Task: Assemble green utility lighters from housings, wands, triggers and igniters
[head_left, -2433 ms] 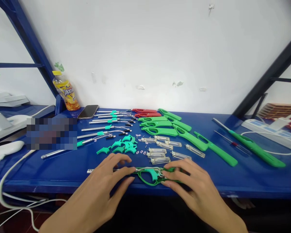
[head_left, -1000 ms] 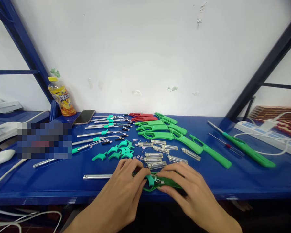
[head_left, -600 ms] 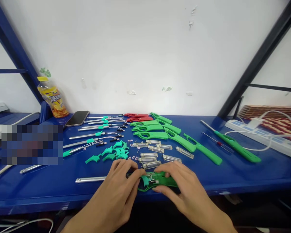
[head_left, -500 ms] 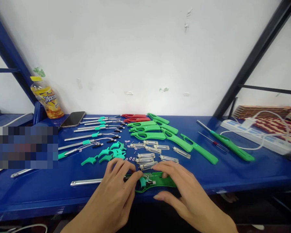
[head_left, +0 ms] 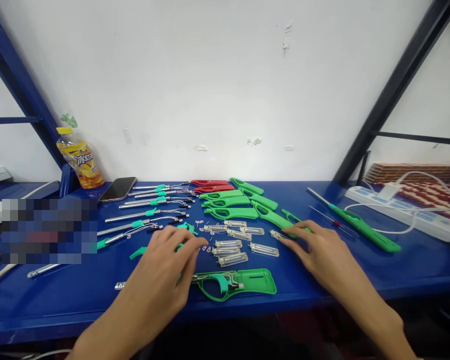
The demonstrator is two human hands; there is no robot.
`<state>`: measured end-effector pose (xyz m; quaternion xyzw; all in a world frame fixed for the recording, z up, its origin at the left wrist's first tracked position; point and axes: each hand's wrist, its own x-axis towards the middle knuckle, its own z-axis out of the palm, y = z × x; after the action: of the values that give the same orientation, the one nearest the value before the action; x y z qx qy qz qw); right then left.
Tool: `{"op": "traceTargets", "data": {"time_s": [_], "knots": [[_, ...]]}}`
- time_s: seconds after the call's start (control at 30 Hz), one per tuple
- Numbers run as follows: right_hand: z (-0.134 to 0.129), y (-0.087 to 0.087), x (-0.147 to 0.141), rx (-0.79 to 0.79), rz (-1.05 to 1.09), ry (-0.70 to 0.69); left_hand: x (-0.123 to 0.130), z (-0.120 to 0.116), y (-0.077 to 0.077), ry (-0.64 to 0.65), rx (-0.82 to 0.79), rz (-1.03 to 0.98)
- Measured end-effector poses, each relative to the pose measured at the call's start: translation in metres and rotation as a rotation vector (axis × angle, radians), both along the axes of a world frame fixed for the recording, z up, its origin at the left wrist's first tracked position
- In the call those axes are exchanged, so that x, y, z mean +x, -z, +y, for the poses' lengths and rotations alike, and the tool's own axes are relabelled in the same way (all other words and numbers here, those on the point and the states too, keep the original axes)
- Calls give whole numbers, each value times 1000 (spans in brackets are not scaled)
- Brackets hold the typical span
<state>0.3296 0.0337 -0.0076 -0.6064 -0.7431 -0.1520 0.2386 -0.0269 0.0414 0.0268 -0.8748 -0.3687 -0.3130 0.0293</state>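
Observation:
A green lighter half-shell [head_left: 257, 282] lies open side up near the table's front edge. In it sit a teal trigger [head_left: 222, 282], white wires and a metal tube [head_left: 120, 285] pointing left, partly behind my left hand. My left hand [head_left: 168, 265] hovers above that tube with loosely bent fingers, holding nothing visible; its fingertips are close to small pink pieces [head_left: 206, 248] and loose teal triggers [head_left: 187, 228]. On the right, my right hand [head_left: 320, 250] pinches one end of a clear fuel tank [head_left: 275, 234]. More clear fuel tanks [head_left: 232, 258] lie between the hands.
Green shells [head_left: 232, 212] and red shells [head_left: 210, 182] lie at the back, with tube assemblies [head_left: 131, 212] to their left. An assembled lighter [head_left: 371, 230], a screwdriver [head_left: 335, 222] and a power strip [head_left: 405, 210] lie right. A phone [head_left: 118, 189] and bottle [head_left: 80, 160] are back left.
Both hands have left the half-shell with its trigger and wires. My right hand has moved right and taken hold of a clear fuel tank; my left has shifted slightly left and up.

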Motion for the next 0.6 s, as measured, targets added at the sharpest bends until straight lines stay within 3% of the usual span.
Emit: {"op": "traceTargets", "data": {"time_s": [0.17,0.3,0.47,0.6], "knots": [[5,3,-6,-35,-48,32,-4,32,-15,37,-210,157],[-2,-11,-7,36,-38,62,1,43,-16,66,-262,210],[-8,-66,-11,145,16,134,12,45,-19,52,-277,221],[-4,-110,-27,194,48,112,19,42,-23,31,-287,234]]}}
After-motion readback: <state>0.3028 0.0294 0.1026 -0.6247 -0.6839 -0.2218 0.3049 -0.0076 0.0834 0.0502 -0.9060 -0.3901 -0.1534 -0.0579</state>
